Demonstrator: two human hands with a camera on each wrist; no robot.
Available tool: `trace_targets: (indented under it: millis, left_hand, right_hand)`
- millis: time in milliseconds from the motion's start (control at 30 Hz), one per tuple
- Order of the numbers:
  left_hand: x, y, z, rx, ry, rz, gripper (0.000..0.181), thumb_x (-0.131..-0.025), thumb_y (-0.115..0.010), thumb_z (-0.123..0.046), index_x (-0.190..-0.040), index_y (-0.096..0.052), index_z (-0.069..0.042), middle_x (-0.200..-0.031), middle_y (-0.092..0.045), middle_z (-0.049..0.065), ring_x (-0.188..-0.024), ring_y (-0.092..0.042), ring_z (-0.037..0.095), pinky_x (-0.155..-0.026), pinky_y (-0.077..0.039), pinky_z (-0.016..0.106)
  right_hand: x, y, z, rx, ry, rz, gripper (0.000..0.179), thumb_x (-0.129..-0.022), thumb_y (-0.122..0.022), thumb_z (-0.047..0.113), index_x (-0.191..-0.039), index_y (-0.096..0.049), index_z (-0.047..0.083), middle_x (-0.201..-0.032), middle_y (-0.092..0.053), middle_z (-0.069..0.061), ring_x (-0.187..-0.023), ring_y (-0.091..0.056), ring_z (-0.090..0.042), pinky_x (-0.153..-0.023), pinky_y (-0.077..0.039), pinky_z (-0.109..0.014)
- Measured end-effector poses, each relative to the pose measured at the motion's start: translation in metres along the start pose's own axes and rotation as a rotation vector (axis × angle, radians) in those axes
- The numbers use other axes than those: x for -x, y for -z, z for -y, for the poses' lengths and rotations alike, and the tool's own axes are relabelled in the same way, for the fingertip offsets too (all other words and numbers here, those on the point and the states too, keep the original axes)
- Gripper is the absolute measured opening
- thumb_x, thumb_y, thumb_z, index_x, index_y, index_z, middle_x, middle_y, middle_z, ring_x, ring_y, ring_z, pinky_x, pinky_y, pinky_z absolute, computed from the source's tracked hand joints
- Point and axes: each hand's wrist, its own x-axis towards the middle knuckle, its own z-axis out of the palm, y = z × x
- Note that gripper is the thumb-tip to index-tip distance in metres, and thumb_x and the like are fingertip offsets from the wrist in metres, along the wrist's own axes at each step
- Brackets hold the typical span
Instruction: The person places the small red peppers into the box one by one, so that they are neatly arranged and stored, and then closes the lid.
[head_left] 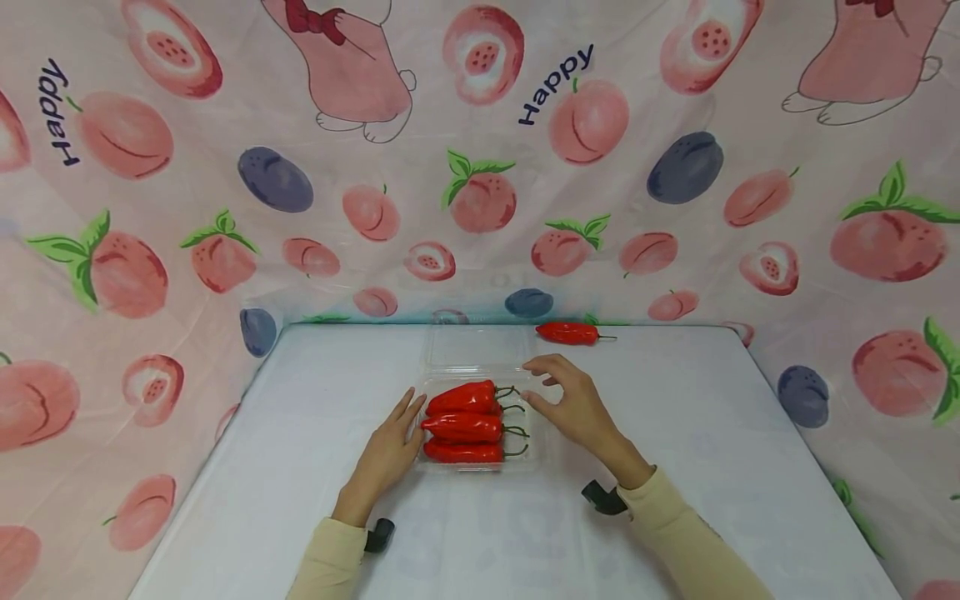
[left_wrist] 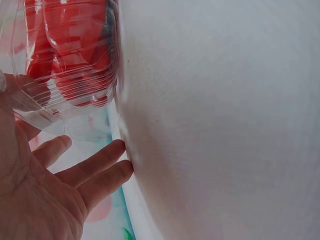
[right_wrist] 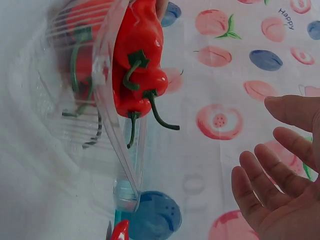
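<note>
Several glossy red peppers [head_left: 463, 427] with green stems lie side by side in a clear plastic box [head_left: 480, 468], stems to the right. The box's clear hinged lid [head_left: 480, 343] is folded back behind it. My left hand [head_left: 392, 450] rests along the left wall of the box, fingers extended. In the left wrist view, fingertips [left_wrist: 125, 167] reach down to the table beside the ribbed plastic. Over the right rim, close to the stems, my right hand [head_left: 573, 408] hovers with bent, spread fingers and nothing between them. Its palm [right_wrist: 290, 220] shows in the right wrist view.
One more red pepper [head_left: 567, 334] lies at the table's back edge, right of the lid. A white cloth covers the table [head_left: 315, 383]. Behind and at both sides hangs a fruit-printed curtain [head_left: 480, 125]. Dark wrist devices [head_left: 604, 498] sit at both sleeves.
</note>
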Motion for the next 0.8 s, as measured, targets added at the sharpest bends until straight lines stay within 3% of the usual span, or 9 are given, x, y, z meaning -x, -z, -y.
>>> trace_targets:
  millis: [533,800]
  left_hand:
    - [-0.001,-0.001,0.002,0.003,-0.017,-0.01,0.054,-0.099,-0.047,-0.029,-0.152,-0.038,-0.022,-0.163,-0.029,-0.001,-0.137,-0.048,0.035,-0.109,-0.041,0.057]
    - [-0.001,0.0,0.002,0.002,-0.003,-0.003,0.055,-0.099,-0.048,-0.029,-0.152,-0.038,-0.024,-0.163,-0.027,-0.003,-0.137,-0.048,0.035,-0.11,-0.04,0.057]
  right_hand:
    - [-0.003,0.019,-0.015,0.038,-0.014,-0.048,0.041,-0.084,-0.078,0.015,-0.122,-0.065,0.009,-0.121,-0.066,-0.008,-0.104,-0.064,-0.025,-0.086,-0.059,-0.046]
    - [-0.005,0.029,-0.027,0.053,-0.071,-0.049,0.04,-0.084,-0.077,0.016,-0.121,-0.064,0.009,-0.119,-0.065,-0.009,-0.105,-0.064,-0.029,-0.087,-0.059,-0.046]
